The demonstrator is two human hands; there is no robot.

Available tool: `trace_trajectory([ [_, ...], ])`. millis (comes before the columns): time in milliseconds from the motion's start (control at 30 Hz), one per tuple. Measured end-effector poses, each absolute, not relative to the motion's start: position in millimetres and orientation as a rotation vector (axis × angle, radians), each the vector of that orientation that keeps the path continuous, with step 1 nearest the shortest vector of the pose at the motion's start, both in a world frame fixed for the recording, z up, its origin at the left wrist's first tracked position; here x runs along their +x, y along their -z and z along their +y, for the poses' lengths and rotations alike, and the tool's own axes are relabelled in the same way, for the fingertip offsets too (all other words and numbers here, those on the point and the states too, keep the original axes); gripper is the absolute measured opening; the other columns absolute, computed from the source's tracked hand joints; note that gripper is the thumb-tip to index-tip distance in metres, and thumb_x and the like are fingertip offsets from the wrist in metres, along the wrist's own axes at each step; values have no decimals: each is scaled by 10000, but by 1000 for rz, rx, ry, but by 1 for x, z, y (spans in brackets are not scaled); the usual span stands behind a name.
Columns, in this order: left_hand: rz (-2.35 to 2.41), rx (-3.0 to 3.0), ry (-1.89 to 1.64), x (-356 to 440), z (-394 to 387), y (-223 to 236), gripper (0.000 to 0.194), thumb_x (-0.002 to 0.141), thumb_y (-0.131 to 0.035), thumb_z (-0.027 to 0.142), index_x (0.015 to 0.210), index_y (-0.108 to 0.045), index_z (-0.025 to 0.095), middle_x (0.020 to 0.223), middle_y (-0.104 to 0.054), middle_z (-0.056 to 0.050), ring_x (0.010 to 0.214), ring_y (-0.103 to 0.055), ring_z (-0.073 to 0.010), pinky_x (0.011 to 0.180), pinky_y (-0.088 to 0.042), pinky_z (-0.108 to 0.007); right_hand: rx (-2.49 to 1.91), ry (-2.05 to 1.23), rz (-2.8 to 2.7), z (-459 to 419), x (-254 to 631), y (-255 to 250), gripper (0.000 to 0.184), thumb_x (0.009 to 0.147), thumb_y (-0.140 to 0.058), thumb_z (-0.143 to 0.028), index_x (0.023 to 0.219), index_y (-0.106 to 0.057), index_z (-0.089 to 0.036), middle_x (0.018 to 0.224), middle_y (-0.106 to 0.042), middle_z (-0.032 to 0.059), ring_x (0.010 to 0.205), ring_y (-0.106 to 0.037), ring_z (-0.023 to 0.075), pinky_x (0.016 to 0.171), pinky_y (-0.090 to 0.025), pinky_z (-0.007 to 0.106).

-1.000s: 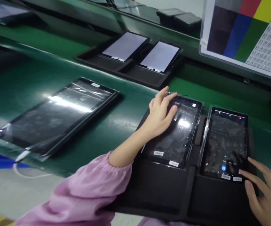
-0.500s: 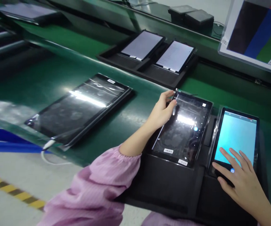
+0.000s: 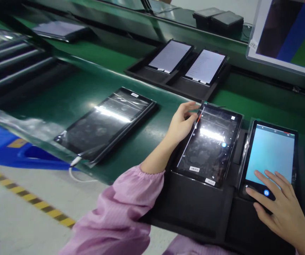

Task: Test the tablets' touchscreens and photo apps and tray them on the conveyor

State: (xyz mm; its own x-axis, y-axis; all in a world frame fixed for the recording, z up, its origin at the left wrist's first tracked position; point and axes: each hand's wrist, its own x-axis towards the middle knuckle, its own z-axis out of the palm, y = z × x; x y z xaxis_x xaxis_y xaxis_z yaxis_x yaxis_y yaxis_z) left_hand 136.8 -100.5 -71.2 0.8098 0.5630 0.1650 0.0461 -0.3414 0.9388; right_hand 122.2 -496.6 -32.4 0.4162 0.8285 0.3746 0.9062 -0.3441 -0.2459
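My left hand (image 3: 183, 124) is at the upper left edge of a dark-screened tablet (image 3: 208, 152) under clear film. Its thumb and fingertips meet that edge, with a gap between them; the hand is not wrapped around the tablet. White labels and a round blue icon show on this screen. To the right, a second tablet (image 3: 274, 150) displays a light blue picture above a dark strip with a blue icon. Over its lower part my right hand (image 3: 281, 209) is spread open, index finger near the strip's left side. Whether the fingertips press the glass is hard to tell. Both tablets lie in a black tray (image 3: 189, 205).
Left on the green bench lies another film-covered tablet (image 3: 107, 122) with a white cable (image 3: 75, 163) plugged in. Behind, a black tray (image 3: 165, 83) bears two lit tablets. Rollers (image 3: 14, 67) are at far left. A colour-striped sheet (image 3: 287, 35) hangs upper right.
The view has shifted, so most things sit slightly further right. Small icons and a red mark now show on the dark screen near my left thumb. My hands stay at the same tablets.
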Motion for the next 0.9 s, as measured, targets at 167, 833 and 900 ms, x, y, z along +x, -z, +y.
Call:
trace_trajectory([
  [167,423,2111,-295,100,-111,49,676,888,-715,434,1478,-462,222,1554,-551,-177,1457,-523,-356,1235,-387,-611,-2266,245,-1450,-493,124,34,229,1039,-538,-236,1148,-730,-297,1476,-634,37,1367,-541,256,1228,-307,465],
  [833,-33,2546,-28,41,-182,37,1088,814,-864,188,1651,-215,434,1797,-100,-125,1625,-172,-474,1268,-199,-745,-2252,163,-1427,-496,130,32,244,1051,-543,-217,1216,-705,-295,1513,-594,29,1446,-464,251,1255,-261,467],
  [900,14,2518,5,38,-181,30,1041,857,-849,253,1653,-207,445,1804,-48,-114,1630,-130,-489,1253,-238,-755,-2312,154,-1409,-503,133,32,302,1048,-543,-170,1282,-679,-303,1577,-523,33,1504,-395,270,1257,-251,497],
])
